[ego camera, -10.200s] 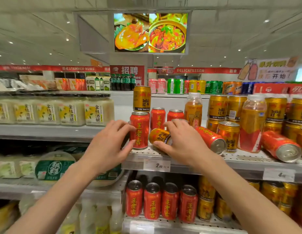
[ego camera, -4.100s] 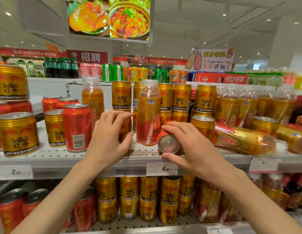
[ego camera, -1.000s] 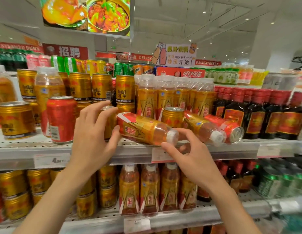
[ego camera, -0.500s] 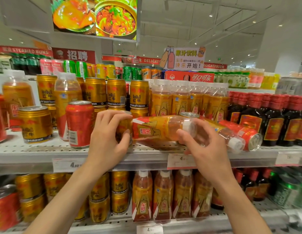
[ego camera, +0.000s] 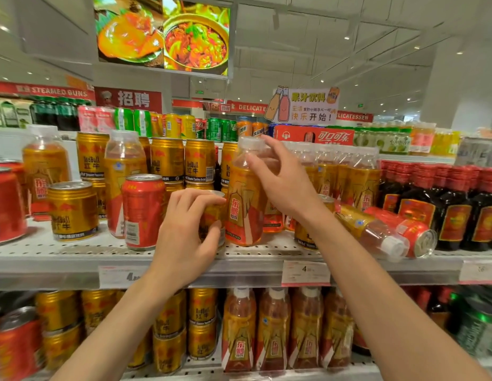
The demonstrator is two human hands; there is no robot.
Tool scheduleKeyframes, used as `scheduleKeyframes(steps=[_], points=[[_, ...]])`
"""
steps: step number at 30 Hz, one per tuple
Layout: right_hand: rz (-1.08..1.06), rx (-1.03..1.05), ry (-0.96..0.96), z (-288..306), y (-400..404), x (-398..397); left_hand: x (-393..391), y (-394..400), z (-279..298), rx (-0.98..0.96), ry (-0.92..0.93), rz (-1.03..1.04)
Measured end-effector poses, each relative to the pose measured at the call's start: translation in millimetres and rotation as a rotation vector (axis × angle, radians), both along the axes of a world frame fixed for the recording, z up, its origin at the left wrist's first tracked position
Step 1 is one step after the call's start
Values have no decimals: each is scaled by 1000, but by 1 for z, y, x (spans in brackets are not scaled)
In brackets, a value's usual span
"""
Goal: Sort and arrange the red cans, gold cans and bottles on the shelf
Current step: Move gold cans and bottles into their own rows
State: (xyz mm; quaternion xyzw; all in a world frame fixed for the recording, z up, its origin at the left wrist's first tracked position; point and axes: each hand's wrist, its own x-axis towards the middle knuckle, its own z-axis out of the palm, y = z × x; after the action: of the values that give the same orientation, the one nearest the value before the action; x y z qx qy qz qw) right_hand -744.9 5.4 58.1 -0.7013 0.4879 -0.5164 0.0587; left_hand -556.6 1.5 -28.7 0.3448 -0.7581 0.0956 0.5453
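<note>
An orange drink bottle (ego camera: 243, 204) with a white cap stands upright on the middle shelf (ego camera: 74, 257). My right hand (ego camera: 280, 180) holds its neck just under the cap. My left hand (ego camera: 184, 235) grips a gold can (ego camera: 213, 215) right beside the bottle, on its left. A red can (ego camera: 141, 210) stands upright left of that hand. To the right, another bottle (ego camera: 374, 232) and a red can (ego camera: 409, 232) lie on their sides. Behind them stand gold cans (ego camera: 167, 158) in rows and upright bottles (ego camera: 346, 174).
Dark bottles (ego camera: 453, 204) with red caps fill the shelf's right end. A gold can (ego camera: 73, 210) and one more bottle (ego camera: 42, 169) stand at the left. The lower shelf holds gold cans (ego camera: 202, 325) and bottles (ego camera: 272, 328). Price tags (ego camera: 305, 272) line the shelf edge.
The bottle that lay on its side has been stood upright by my right hand. My left hand has stayed on the gold can.
</note>
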Motion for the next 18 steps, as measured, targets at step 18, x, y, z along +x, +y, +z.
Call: scheduleKeyframes(steps=[18], points=[[-54,142,-33,-54,19,-2,11,3,-1,8,-18,-118]])
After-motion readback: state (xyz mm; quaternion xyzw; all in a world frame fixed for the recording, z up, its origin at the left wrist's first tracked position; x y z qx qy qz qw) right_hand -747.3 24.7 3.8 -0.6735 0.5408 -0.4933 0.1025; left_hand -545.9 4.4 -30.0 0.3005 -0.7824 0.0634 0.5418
